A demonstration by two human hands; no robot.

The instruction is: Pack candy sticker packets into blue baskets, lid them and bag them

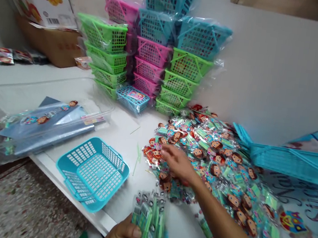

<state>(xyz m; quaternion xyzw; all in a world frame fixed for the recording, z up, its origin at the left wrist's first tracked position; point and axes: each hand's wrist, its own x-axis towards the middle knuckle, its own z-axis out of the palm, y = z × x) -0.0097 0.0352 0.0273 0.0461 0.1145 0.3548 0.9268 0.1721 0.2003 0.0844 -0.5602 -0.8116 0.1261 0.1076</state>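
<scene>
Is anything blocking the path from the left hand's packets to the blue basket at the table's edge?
Nothing visible: only tabletop lies between the packets in the left hand and the blue basket, whose open top faces up.

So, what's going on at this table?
A person's left hand grips a bundle of small clear plastic packets, while the right hand is over a spread-out pile of clear packets with cartoon faces on a white tabletop. A rectangular turquoise plastic basket stands near the table's front edge; behind stand stacks of film-wrapped green, pink and blue plastic baskets.
</scene>
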